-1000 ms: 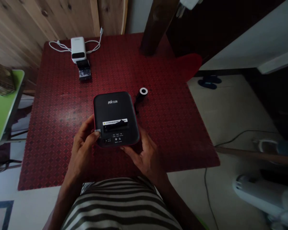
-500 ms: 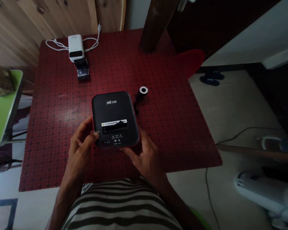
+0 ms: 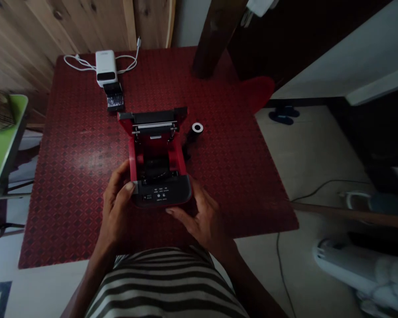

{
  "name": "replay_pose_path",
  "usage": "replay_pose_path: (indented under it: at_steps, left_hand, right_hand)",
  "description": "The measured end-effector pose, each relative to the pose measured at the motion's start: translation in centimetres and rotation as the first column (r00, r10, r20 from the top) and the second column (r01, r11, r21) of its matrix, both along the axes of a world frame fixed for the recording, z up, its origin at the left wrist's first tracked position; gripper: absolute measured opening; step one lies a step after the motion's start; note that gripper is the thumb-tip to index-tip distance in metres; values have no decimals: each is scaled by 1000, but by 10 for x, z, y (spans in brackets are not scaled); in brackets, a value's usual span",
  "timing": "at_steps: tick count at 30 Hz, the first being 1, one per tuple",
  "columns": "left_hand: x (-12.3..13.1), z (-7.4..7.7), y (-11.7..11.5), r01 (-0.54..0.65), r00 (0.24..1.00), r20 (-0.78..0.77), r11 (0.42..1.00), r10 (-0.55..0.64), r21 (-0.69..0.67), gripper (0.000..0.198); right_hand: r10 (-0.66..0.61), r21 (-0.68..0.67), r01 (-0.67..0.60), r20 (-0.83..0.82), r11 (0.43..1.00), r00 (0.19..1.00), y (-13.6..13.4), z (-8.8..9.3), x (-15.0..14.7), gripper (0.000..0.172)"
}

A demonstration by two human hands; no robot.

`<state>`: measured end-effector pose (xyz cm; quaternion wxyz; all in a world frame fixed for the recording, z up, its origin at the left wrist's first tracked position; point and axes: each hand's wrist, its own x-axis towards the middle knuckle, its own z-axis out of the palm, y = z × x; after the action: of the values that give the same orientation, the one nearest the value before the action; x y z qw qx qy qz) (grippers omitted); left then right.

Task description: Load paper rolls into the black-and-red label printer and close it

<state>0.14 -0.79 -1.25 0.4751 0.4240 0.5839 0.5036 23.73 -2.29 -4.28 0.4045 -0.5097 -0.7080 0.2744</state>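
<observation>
A black and red receipt printer (image 3: pixel 162 194) sits on the red table in front of me, its lid (image 3: pixel 154 118) raised and tilted back. The red inner bay shows, with dark parts inside that I cannot make out. My left hand (image 3: pixel 117 205) grips the printer's left front corner, the thumb pressing on a grey tab at its top edge. Around the right front corner is my right hand (image 3: pixel 199 216), the thumb along the front edge and the fingers on the side. Just right of the printer lies a paper roll (image 3: pixel 197 128) with a white ring-shaped end, on something dark.
A white device (image 3: pixel 105 66) with a white cable (image 3: pixel 129 66) and a black open part (image 3: pixel 114 97) lies at the far left of the red table (image 3: pixel 245 176). Behind stands a brown post (image 3: pixel 212 39). A green table (image 3: pixel 3 150) is to the left, a red stool (image 3: pixel 258 92) beyond the right edge.
The printer's lid has swung up and back, exposing the red inside. Both hands have stayed at the front corners. The view has shifted slightly.
</observation>
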Motion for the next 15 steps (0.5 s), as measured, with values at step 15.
replay_pose_path:
  at_steps: [15]
  left_hand:
    - [3,-41,-14,136,954,-298,940,-39,314,79]
  right_hand:
    - [355,-22,-441,630,897,691,124,80,-49,25]
